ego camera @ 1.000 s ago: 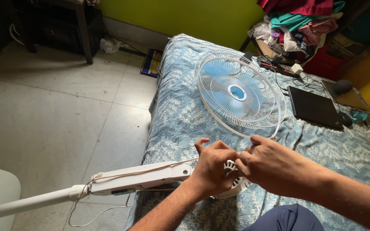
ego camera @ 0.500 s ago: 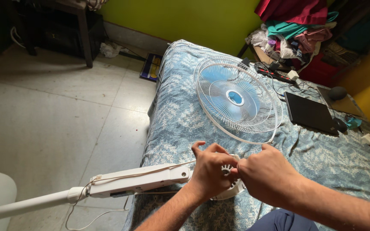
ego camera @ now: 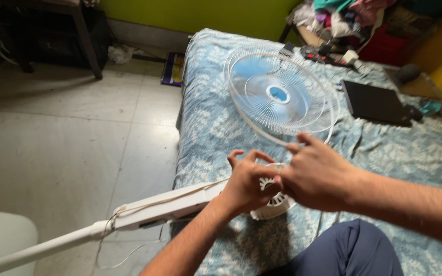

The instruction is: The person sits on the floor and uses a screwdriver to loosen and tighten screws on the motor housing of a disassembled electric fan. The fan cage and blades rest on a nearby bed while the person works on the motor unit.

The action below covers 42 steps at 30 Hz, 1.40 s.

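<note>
Left hand and right hand, meeting fingertip to fingertip, both closed on the white fan motor wedged between them. From under the left wrist the white fan pole runs away down-left. Just beyond the right fingertips the fan guard, with blue blades inside, lies flat on the blue bedspread.
</note>
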### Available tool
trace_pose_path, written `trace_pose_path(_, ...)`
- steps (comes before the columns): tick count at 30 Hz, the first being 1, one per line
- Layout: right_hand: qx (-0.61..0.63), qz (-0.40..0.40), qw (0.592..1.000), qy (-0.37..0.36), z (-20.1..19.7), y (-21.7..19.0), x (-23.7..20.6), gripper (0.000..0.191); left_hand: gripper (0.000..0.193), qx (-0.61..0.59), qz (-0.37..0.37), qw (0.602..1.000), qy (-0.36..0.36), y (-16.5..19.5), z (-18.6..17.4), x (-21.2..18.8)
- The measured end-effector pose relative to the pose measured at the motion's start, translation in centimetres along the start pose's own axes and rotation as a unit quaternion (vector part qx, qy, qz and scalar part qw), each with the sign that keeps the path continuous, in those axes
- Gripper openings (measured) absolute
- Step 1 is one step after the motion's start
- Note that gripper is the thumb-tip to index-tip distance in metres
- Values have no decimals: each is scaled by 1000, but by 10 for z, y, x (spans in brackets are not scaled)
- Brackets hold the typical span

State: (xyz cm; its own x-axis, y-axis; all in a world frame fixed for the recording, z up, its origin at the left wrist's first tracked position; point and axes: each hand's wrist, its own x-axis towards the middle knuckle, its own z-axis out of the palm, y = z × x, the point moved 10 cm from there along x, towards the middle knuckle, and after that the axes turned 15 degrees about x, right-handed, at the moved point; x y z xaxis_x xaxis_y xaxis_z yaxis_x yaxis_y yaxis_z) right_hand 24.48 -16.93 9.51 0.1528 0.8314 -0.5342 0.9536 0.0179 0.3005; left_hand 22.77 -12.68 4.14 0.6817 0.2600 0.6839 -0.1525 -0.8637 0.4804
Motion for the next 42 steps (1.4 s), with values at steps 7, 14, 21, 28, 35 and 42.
trace_pose_path(7,84,100,991,-28,7,11,-3,41,12,37,-57,998,16,-7,-1,3)
trace_pose_path(14,-436,-260,860,56,37,-32,-8,31,22,30,-34,999,-13,-14,13,-4)
trace_pose_path(21,-246,-116,960,65,19,-11,1,26,64,49,-9,999,10,-19,0,-4)
trace_pose_path(28,-188,-59,980,21,31,-3,4,26,109,116,-42,991,-57,-36,-1,-13)
trace_pose_path(35,-514,-353,763,169,58,-37,-23,18,126,127,3,988,-84,-44,7,-19)
trace_pose_path(42,-256,-147,951,-97,78,-15,13,23,164,418,-61,873,-242,-83,-7,-30)
